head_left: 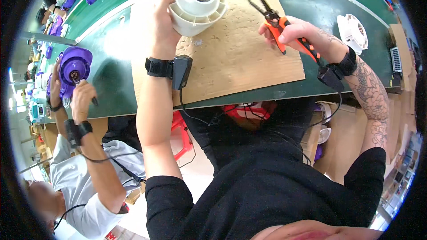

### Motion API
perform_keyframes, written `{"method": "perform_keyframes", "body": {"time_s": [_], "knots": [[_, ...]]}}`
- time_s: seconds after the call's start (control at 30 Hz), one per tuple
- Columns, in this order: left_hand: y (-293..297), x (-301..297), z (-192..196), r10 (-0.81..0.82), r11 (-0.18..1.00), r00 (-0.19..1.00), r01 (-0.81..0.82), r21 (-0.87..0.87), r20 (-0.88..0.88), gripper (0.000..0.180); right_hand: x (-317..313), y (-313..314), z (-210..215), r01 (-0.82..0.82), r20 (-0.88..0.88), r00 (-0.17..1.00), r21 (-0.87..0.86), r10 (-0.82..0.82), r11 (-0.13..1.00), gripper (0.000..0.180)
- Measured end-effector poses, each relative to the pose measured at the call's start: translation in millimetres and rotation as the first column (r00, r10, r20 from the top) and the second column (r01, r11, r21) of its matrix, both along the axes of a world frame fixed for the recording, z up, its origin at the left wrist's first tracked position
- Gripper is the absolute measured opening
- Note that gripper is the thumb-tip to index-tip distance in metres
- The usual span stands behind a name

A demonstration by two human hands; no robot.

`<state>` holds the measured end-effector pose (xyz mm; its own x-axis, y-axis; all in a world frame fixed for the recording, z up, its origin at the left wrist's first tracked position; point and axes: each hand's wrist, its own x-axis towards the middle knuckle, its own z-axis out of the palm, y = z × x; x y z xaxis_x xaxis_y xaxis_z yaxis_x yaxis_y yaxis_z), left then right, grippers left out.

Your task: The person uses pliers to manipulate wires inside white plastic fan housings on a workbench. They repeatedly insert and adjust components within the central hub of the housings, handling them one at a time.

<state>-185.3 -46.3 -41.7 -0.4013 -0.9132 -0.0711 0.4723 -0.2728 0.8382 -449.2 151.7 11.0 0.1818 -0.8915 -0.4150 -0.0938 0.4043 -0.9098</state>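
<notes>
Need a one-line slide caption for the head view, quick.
Left hand grips a white fan housing over a cardboard sheet; right hand holds orange-handled pliers beside it.

Matt cream plastic housing (195, 4), rough cardboard sheet (240, 58)

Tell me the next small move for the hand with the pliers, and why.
Probably bring the orange-handled pliers in the right hand leftward to the centre of the white round fan housing. The left hand grips the housing at its side, tilted so its open face and the metal part in the middle show. The plier tips are apart from it, pointing up over the cardboard sheet.
</notes>
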Motion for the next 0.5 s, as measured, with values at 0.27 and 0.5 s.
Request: {"method": "perform_keyframes", "body": {"time_s": [0.27, 0.5], "knots": [[-3.8, -3.8, -15.9, -0.022, 0.998, 0.999, 0.024, -0.057, 0.045, 0.046, -16.5, -7.0, 63.7, -0.138, -0.693, 0.706, 0.068, 0.146, 0.988, 0.043], [1.2, 1.2, -10.1, -0.031, 0.998, 0.997, 0.035, -0.056, 0.068, 0.042, 9.8, 2.6, 13.4, -0.256, -0.731, 0.674, -0.101, 0.103, 0.961, 0.036]]}}
